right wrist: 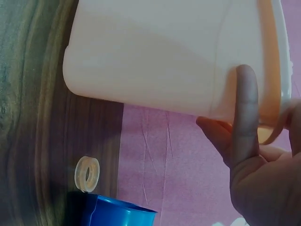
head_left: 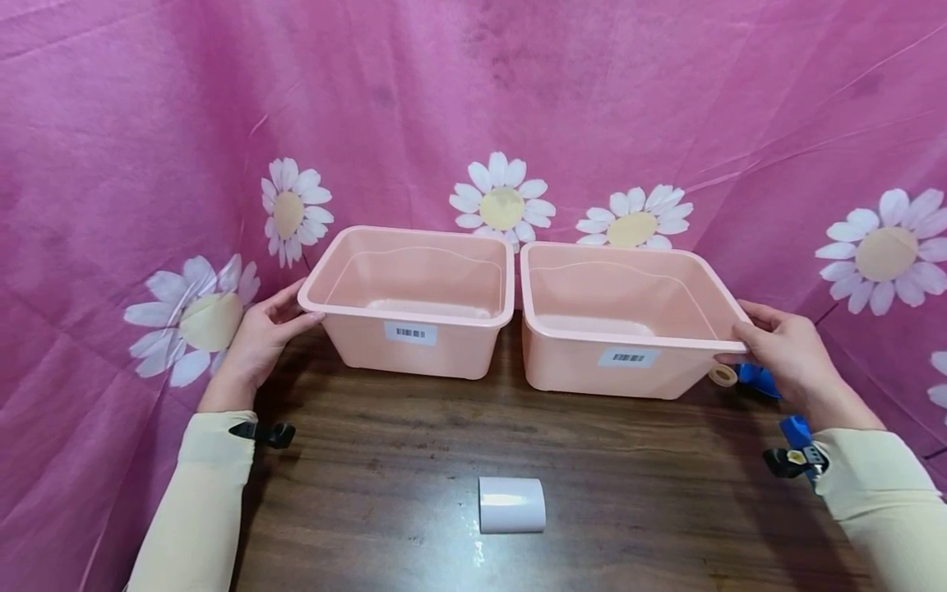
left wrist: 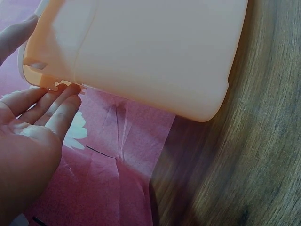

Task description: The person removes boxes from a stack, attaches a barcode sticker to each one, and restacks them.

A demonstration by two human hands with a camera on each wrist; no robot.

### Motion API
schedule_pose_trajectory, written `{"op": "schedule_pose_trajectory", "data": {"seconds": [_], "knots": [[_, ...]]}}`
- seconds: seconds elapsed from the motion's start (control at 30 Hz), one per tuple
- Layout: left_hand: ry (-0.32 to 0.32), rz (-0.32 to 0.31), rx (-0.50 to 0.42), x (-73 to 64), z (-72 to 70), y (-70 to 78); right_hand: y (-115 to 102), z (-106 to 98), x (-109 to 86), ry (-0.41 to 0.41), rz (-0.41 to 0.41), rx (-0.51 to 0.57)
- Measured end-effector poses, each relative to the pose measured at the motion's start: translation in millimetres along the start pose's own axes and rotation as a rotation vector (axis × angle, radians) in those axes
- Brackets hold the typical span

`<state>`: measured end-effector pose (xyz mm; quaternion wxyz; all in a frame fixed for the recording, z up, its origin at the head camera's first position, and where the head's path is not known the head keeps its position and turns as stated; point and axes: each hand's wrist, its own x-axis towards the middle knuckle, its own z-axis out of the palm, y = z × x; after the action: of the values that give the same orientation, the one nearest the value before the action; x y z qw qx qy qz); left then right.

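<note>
Two pink plastic bins stand side by side on the wooden table, each with a barcode label on its front. At the outer corner of the left bin (head_left: 414,349), my left hand (head_left: 259,337) grips the rim. The left wrist view shows the fingertips of that hand (left wrist: 42,117) under the rim's edge and the thumb up at the rim. My right hand (head_left: 792,353) holds the right bin (head_left: 607,374) by its outer rim corner. In the right wrist view, one finger of this hand (right wrist: 263,174) lies along the bin wall below the rim. Both bins' insides look bare.
A white glossy roll (head_left: 512,505) lies on the table (head_left: 385,460) in front of the bins. Beside the right bin are a small tape ring (right wrist: 87,174) and a blue object (right wrist: 120,212). Pink flowered cloth (head_left: 414,107) hangs behind and at both sides.
</note>
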<state>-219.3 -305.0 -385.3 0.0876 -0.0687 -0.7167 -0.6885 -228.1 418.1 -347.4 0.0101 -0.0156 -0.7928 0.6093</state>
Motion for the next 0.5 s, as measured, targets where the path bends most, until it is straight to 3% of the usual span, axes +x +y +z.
{"op": "schedule_pose_trajectory", "data": {"seconds": [0.23, 0.5], "knots": [[0.003, 0.003, -0.006, 0.6, 0.6, 0.6, -5, 0, -4.7, 0.066, 0.017, -0.203], [0.002, 0.008, 0.007, 0.5, -0.9, -1.7, -9, -12, -5.2, 0.012, 0.065, -0.344]]}}
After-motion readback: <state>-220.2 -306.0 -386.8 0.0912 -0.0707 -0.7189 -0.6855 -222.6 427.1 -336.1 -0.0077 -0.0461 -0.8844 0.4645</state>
